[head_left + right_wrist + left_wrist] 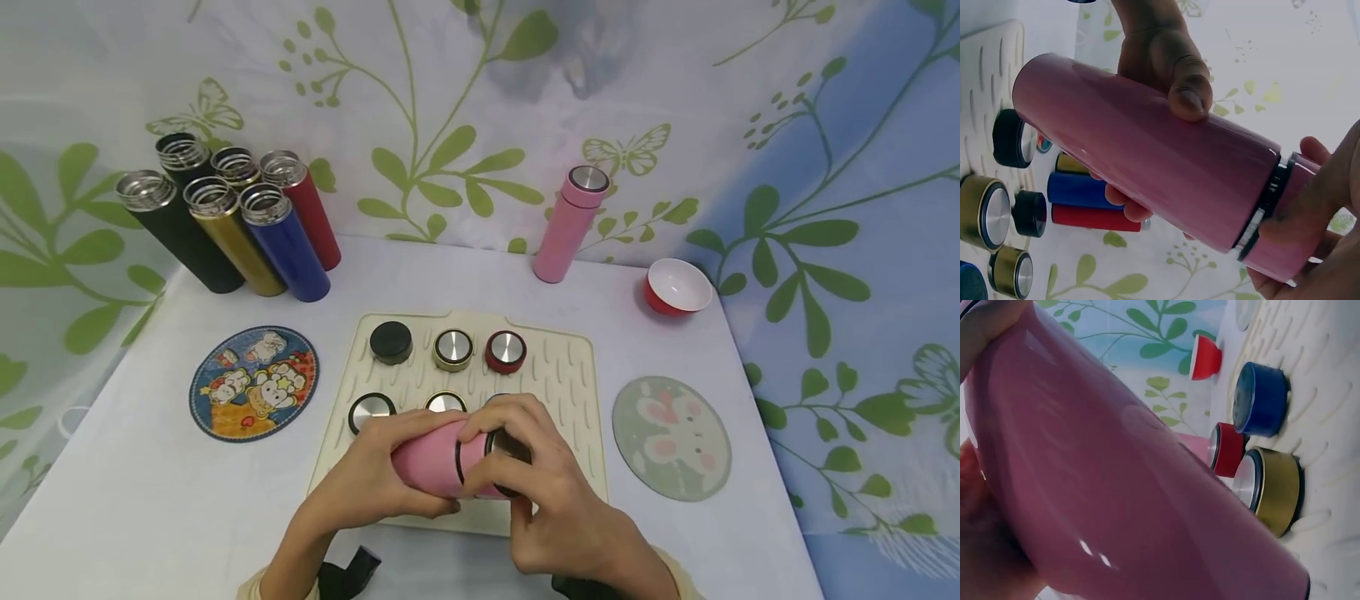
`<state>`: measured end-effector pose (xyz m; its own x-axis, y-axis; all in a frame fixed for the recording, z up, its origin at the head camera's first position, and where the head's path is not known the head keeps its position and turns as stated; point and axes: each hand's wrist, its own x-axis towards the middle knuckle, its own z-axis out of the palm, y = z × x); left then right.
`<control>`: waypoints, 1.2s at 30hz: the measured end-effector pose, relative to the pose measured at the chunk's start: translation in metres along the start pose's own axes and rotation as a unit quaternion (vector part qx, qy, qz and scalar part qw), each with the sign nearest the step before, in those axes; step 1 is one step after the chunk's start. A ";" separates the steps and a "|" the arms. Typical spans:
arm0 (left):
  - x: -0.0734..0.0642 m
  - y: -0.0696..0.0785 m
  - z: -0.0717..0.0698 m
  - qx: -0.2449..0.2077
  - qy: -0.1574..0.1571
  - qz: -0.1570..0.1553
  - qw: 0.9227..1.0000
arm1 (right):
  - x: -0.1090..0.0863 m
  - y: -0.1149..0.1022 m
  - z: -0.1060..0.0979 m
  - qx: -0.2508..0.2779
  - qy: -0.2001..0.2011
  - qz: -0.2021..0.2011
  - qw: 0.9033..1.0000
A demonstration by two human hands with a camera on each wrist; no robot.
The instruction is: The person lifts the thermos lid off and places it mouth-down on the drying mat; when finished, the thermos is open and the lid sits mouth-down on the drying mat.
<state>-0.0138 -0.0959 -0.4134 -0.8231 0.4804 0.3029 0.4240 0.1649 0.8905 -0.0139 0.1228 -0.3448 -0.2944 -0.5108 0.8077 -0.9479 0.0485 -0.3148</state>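
Note:
A pink thermos is held tilted over the cream drying mat. My left hand grips its body, thumb on one side and fingers round the other. My right hand holds the pink cap, fingers curled round it. In the right wrist view a dark and shiny ring shows between cap and body. Behind the thermos, on the mat, stand a black lid, a gold lid, a red lid, a silver-topped black lid, another gold lid and a blue lid.
Several uncapped bottles, including a blue bottle and a red bottle, stand at the back left. A capped pink thermos and a red bowl are at the back right. Round mats flank the drying mat: cartoon mat, rabbit mat.

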 end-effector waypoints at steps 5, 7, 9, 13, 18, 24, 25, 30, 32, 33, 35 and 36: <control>-0.001 0.000 0.005 -0.064 -0.022 -0.028 0.997 | 0.006 0.004 0.004 0.005 0.040 -0.077 0.996; 0.000 0.000 0.007 -0.075 -0.030 -0.031 0.996 | 0.008 0.006 0.004 0.010 0.054 -0.107 0.993; 0.000 -0.002 0.009 -0.086 -0.041 -0.032 0.995 | 0.009 0.007 0.002 0.018 0.059 -0.130 0.990; -0.001 -0.008 0.009 -0.114 -0.080 -0.051 0.989 | 0.012 0.008 -0.011 0.051 0.077 -0.138 0.986; -0.007 -0.013 0.007 -0.151 -0.097 -0.089 0.980 | 0.012 0.011 -0.037 0.068 0.151 -0.078 0.983; -0.009 -0.009 0.001 -0.180 -0.031 -0.073 0.980 | -0.022 0.040 -0.046 -0.001 0.108 0.142 0.984; -0.009 -0.009 0.000 -0.178 -0.020 -0.066 0.982 | -0.032 0.048 -0.046 -0.013 0.094 0.177 0.980; -0.015 -0.005 -0.011 -0.163 0.035 -0.052 0.985 | -0.079 0.090 -0.043 -0.061 0.028 0.317 0.946; -0.019 -0.003 -0.016 -0.157 0.053 -0.051 0.985 | -0.092 0.105 -0.042 -0.086 0.002 0.361 0.929; -0.020 -0.002 -0.018 -0.155 0.060 -0.049 0.985 | -0.097 0.113 -0.042 -0.104 -0.008 0.375 0.921; -0.022 -0.001 -0.023 -0.149 0.070 -0.047 0.985 | -0.106 0.127 -0.041 -0.134 -0.025 0.396 0.908; -0.023 -0.001 -0.025 -0.147 0.075 -0.046 0.985 | -0.110 0.133 -0.041 -0.149 -0.032 0.403 0.902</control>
<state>-0.0044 -0.1288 -0.4129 -0.9088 0.3393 0.2429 0.2352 -0.0645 0.9698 -0.1129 0.2202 -0.4555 -0.9046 -0.2549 0.3417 -0.4219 0.6504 -0.6317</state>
